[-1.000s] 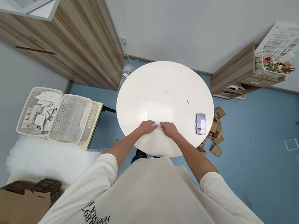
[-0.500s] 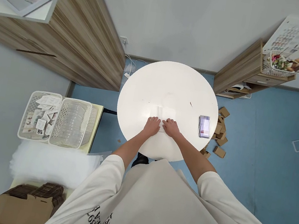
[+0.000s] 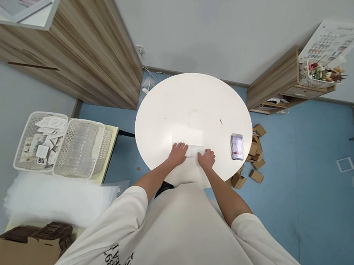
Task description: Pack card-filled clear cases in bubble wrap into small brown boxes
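A thin, pale translucent sheet [image 3: 190, 137] lies on the round white table [image 3: 199, 100], near its front edge. My left hand [image 3: 178, 153] rests on the sheet's near left part, fingers flat and pointing away from me. My right hand [image 3: 207, 159] lies on its near right part, fingers likewise laid flat. A short stretch of the sheet shows between the two hands. Neither hand grips anything that I can see.
A phone [image 3: 236, 146] lies at the table's right edge. Small brown cardboard boxes [image 3: 252, 161] are scattered on the blue floor to the right. Two white baskets [image 3: 59, 143] stand on a low yellow stand at left, above white foam sheets [image 3: 57, 196] and an open carton [image 3: 25, 245].
My hands, first touching at the table's front edge, have slid apart along the sheet, the left to the left, the right to the right. The head view has shifted slightly.
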Demonstrator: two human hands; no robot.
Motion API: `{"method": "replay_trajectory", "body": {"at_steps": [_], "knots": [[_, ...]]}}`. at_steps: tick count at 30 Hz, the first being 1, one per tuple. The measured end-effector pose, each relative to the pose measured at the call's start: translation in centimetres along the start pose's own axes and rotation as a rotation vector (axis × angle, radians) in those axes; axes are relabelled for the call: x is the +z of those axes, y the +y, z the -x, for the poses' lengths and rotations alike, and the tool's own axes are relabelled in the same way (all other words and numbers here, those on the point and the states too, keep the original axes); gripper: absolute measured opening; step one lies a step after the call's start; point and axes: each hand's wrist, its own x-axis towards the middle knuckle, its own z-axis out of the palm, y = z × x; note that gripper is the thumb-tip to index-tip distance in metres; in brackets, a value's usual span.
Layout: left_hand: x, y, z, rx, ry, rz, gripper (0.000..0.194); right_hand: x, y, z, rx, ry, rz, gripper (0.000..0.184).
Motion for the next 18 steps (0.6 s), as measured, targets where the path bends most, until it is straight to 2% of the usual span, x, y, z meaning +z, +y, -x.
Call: {"method": "replay_trajectory", "body": {"at_steps": [6, 10, 12, 15, 18], "knots": [[-0.1, 1.1, 0.0, 0.083, 0.063, -0.029, 0.056, -0.2, -1.2, 0.1, 0.003, -0.026, 0.082, 0.039], [-0.1, 2.0, -0.7, 0.075, -0.004, -0.046, 0.057, -0.1, -1.6, -0.5, 0.058, -0.131, 0.111, 0.035], [0.1, 2.2, -1.0, 0.049, -0.029, -0.070, 0.060, 0.2, -1.6, -0.8, 0.099, -0.136, 0.042, 0.028], [0.4, 2.2, -1.2, 0.018, -0.026, -0.068, 0.065, 0.6, -1.4, -1.3, 0.138, -0.102, -0.177, 0.013], [0.6, 1.9, -1.0, -0.011, 0.000, 0.002, 0.066, 0.8, -1.1, -1.2, 0.145, -0.120, -0.423, 0.021]]}}
